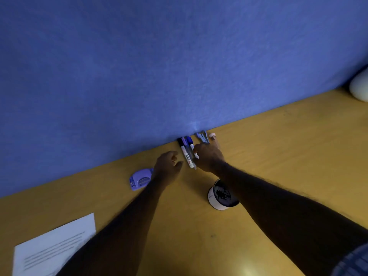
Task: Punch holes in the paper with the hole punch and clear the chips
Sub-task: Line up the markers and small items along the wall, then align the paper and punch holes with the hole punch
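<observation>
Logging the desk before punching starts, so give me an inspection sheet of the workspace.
Surface: wooden desk.
Job's things: hole punch by the wall, not held; paper at the near left.
Clutter: markers, blue clips and small bottle along the wall; white cup nearer the front.
Hands: left hand loosely curled, empty; right hand on the markers, grip unclear.
Cables: nothing seen.
Surroundings: blue wall; white round thing far right.

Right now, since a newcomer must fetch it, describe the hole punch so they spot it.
Follow the blue partition down to the wooden desk. Just left of the left hand lies the hole punch: a squat lilac block, unlike the slim markers to its right.
</observation>
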{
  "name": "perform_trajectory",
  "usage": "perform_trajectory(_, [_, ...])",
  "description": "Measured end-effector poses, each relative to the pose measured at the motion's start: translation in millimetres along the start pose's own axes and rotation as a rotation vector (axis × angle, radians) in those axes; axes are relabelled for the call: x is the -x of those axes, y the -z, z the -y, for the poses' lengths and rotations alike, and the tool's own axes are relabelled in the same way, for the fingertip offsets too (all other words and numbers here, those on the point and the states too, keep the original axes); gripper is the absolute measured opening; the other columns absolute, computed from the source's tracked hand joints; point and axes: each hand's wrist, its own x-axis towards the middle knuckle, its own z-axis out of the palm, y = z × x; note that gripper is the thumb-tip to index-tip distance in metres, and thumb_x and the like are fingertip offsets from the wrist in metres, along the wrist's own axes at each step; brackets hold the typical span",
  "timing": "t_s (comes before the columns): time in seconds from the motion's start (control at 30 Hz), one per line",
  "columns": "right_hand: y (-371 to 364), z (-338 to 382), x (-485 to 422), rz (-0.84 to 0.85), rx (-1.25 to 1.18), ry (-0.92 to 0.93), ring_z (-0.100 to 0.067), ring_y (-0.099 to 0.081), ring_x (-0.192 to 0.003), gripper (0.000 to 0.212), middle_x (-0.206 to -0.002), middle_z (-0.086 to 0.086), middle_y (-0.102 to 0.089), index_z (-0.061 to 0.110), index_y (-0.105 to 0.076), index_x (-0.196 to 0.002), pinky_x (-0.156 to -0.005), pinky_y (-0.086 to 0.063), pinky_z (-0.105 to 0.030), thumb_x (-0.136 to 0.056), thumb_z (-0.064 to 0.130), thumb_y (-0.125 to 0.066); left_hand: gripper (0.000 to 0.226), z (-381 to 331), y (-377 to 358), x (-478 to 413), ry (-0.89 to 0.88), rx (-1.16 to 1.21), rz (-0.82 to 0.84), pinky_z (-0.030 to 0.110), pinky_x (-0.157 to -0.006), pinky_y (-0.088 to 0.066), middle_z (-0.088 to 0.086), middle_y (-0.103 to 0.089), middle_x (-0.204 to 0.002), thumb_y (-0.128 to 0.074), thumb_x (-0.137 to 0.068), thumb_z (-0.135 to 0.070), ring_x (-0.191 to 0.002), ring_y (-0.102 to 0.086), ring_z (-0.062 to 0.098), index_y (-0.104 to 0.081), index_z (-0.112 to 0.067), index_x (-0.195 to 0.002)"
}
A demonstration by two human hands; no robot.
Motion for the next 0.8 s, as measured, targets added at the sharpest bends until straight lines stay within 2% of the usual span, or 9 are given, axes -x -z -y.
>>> perform_trajectory(0.1, [3.6,14.9,15.3,0.008,-0.005,0.028,-0.026,-0.062,-0.105,0.030,-0.115,-0.009,-0.065,0.013,-0.063,-0.113,-0.078,-0.054,-0.035,-0.087,0.027,-0.064,0.039,12.7,16.6,21.9,-0.052,-0.040,0.010,0.030,-0.083,-0.052,0.009,-0.067,-0.115,-0.069,-0.087,-0.020,-0.097,-0.066,0.018,-0.062,-0.009,-0.123])
perform_trajectory(0.23, [0.2,31.8,41.0,0.059,-0.025,0.072,-0.024,-0.058,-0.114,0.035,-0.124,-0.005,-0.061,0.019,-0.060,-0.119,-0.088,-0.053,-0.036,-0.087,0.034,-0.066,0.038,39.3,39.6,61.0,-0.094,-0.146,-0.017,0.016,-0.086,-0.039,0.006,-0.066,-0.117,-0.069,-0.086,-0.021,-0.106,-0.064,0.017,-0.063,-0.010,-0.122])
perform_trajectory(0.33, [-10.3,45.6,60.9,0.076,-0.031,0.112,-0.022,-0.056,-0.116,0.036,-0.126,-0.003,-0.059,0.021,-0.060,-0.120,-0.091,-0.052,-0.036,-0.088,0.037,-0.064,0.043,64.5,58.4,94.3,-0.094,-0.267,-0.036,0.032,-0.103,-0.041,0.008,-0.063,-0.126,-0.069,-0.086,-0.024,-0.121,-0.056,0.026,-0.061,-0.011,-0.126])
perform_trajectory(0.4, [-19.4,54.9,74.8,0.087,-0.027,0.140,-0.022,-0.056,-0.114,0.037,-0.126,-0.003,-0.058,0.022,-0.059,-0.121,-0.089,-0.052,-0.035,-0.088,0.038,-0.063,0.050,80.7,70.1,116.2,-0.081,-0.341,-0.046,0.039,-0.105,-0.042,0.008,-0.058,-0.133,-0.068,-0.086,-0.031,-0.124,-0.053,0.027,-0.056,-0.015,-0.132])
perform_trajectory(0.5, [-35.3,66.3,96.0,0.110,-0.014,0.177,-0.022,-0.052,-0.118,0.039,-0.128,-0.002,-0.055,0.022,-0.058,-0.123,-0.089,-0.045,-0.032,-0.088,0.038,-0.063,0.056,104.2,81.7,148.2,-0.045,-0.436,-0.034,0.042,-0.105,-0.041,0.005,-0.051,-0.140,-0.063,-0.089,-0.041,-0.129,-0.048,0.024,-0.049,-0.016,-0.137])
perform_trajectory(0.6, [-50.2,78.0,115.6,0.138,-0.026,0.202,-0.023,-0.045,-0.125,0.043,-0.133,-0.004,-0.052,0.019,-0.054,-0.128,-0.097,-0.043,-0.036,-0.088,0.035,-0.064,0.063,124.4,88.8,177.2,0.005,-0.487,-0.038,0.043,-0.111,-0.037,0.006,-0.043,-0.150,-0.058,-0.090,-0.049,-0.139,-0.040,0.023,-0.044,-0.018,-0.143])
perform_trajectory(0.8, [-75.9,101.2,146.8,0.143,-0.010,0.266,-0.022,-0.043,-0.131,0.059,-0.142,-0.003,-0.047,0.020,-0.046,-0.138,-0.099,-0.046,-0.038,-0.085,0.033,-0.068,0.075,156.7,96.5,227.3,0.139,-0.539,-0.032,0.049,-0.120,-0.016,0.003,-0.015,-0.164,-0.044,-0.091,-0.063,-0.151,-0.015,0.022,-0.024,-0.024,-0.153])
